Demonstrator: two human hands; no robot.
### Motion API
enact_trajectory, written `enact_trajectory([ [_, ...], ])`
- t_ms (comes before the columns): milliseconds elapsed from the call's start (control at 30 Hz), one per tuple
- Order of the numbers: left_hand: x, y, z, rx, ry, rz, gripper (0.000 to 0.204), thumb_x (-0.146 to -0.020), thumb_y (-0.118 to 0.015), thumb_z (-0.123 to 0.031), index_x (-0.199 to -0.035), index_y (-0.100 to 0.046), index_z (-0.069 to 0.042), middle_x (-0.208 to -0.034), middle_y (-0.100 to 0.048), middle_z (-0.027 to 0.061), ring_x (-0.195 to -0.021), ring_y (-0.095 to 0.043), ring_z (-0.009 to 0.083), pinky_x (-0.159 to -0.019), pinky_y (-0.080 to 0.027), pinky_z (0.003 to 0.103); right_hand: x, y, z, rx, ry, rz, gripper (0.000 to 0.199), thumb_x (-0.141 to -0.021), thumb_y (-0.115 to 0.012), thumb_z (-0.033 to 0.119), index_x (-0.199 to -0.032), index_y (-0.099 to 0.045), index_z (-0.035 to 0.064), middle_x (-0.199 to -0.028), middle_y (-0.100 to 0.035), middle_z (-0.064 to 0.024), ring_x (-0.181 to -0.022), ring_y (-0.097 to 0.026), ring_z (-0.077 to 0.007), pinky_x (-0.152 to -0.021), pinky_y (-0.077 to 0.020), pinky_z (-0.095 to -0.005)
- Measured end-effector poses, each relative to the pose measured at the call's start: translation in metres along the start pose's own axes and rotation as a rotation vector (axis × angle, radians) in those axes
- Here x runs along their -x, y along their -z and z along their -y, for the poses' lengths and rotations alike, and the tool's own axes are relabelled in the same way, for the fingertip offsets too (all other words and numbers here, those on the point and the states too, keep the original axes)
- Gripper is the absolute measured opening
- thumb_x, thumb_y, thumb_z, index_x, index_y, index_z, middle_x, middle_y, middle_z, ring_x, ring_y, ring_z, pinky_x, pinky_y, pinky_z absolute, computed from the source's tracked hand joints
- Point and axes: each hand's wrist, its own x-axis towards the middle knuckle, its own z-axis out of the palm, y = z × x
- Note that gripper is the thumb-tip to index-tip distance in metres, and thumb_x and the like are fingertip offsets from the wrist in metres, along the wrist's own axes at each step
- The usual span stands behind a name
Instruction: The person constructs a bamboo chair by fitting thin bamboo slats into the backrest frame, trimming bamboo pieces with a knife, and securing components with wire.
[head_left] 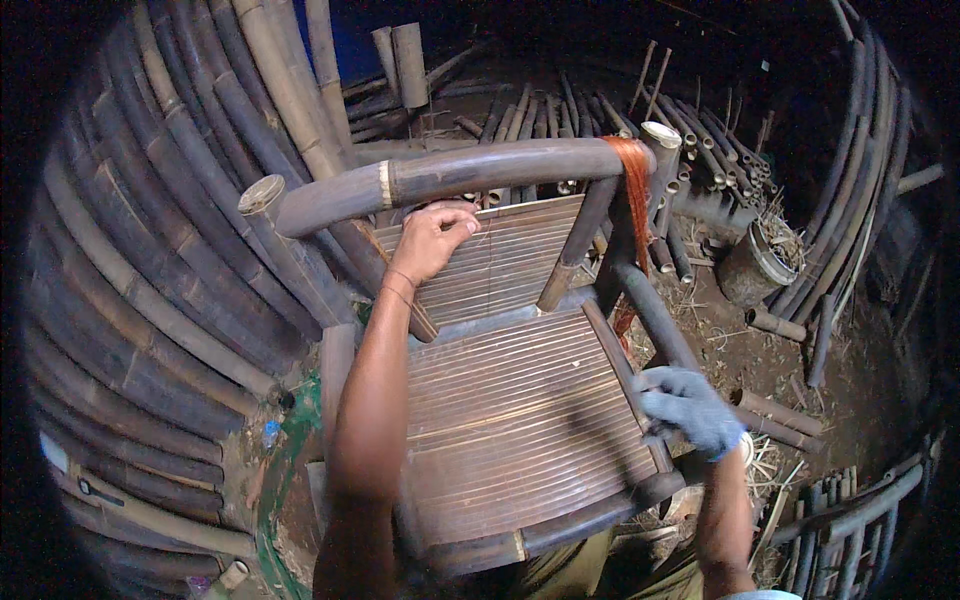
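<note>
In front of me stands a bamboo chair with a slatted seat (520, 400), a slatted backrest (525, 245) and a thick bamboo top rail (480, 172). My bare left hand (437, 238) is at the backrest's upper edge, just under the rail, with fingers curled and thumb pressed close to them. What they pinch is hidden. A thin dark line runs down the slats beside it. Orange strands (633, 190) hang looped over the rail's right end. My right hand (690, 412), in a grey glove, is beside the seat's right edge, below the armrest (657, 318); motion blurs its fingers.
Dark bamboo poles (150, 250) line the left side. More cut bamboo (705, 140) lies stacked at the back right, near a bucket (757, 265) of scraps. Green netting (275, 480) lies on the floor at left. Loose bamboo pieces (775, 415) lie at right.
</note>
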Motion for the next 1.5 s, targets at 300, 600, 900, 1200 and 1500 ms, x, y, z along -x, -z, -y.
enact_trajectory([
  [300, -0.01, -0.018, -0.007, -0.097, 0.088, 0.062, 0.021, -0.088, -0.068, -0.027, -0.094, -0.077, -0.009, -0.119, -0.07, 0.0109, -0.115, -0.063, 0.0268, -0.101, -0.045, 0.037, -0.093, 0.063, 0.005, 0.675, 0.449, -0.191, 0.033, -0.095, -0.062, 0.036, -0.094, -0.066, 0.0033, -0.077, -0.057, -0.0024, -0.067, -0.056, -0.0136, -0.06, -0.0521, -0.034],
  [600, -0.011, -0.017, -0.009, -0.136, 0.083, 0.16, 0.022, -0.086, -0.07, -0.032, -0.093, -0.079, -0.013, -0.125, -0.067, 0.0069, -0.118, -0.061, 0.0272, -0.104, -0.042, 0.038, -0.068, 0.248, 0.174, 1.007, 0.442, -1.198, 0.053, -0.087, -0.068, 0.042, -0.128, -0.062, 0.0074, -0.117, -0.068, -0.0168, -0.106, -0.066, -0.0297, -0.092, -0.0519, -0.04],
  [900, -0.001, 0.005, 0.001, -0.144, 0.082, 0.191, 0.019, -0.083, -0.072, -0.034, -0.091, -0.079, -0.019, -0.128, -0.064, 0.0054, -0.123, -0.055, 0.0253, -0.109, -0.033, 0.041, -0.125, -0.041, 0.115, 1.008, 0.993, -0.403, 0.027, -0.088, -0.064, 0.025, -0.108, -0.071, 0.0076, -0.102, -0.069, -0.0182, -0.099, -0.065, -0.0339, -0.092, -0.0495, -0.0426],
  [1200, -0.009, -0.005, -0.002, -0.212, -0.007, 0.193, 0.02, -0.083, -0.073, -0.028, -0.099, -0.079, -0.016, -0.128, -0.064, 0.0092, -0.122, -0.057, 0.0263, -0.106, -0.042, 0.038, -0.236, -0.124, 0.082, 0.138, 0.732, -0.188, 0.041, -0.091, -0.065, 0.036, -0.109, -0.072, 0.0004, -0.103, -0.073, -0.0161, -0.096, -0.068, -0.0241, -0.084, -0.0512, -0.0355],
  [1500, -0.013, -0.003, 0.002, 0.022, 0.126, 0.182, 0.034, -0.093, -0.065, -0.035, -0.088, -0.077, -0.003, -0.121, -0.068, 0.013, -0.111, -0.062, 0.0228, -0.098, -0.046, 0.036, -0.202, -0.094, 0.037, 0.299, 0.928, -0.198, 0.025, -0.096, -0.059, 0.027, -0.084, -0.058, 0.0044, -0.082, -0.055, -0.006, -0.075, -0.055, -0.0171, -0.072, -0.0504, -0.0375],
])
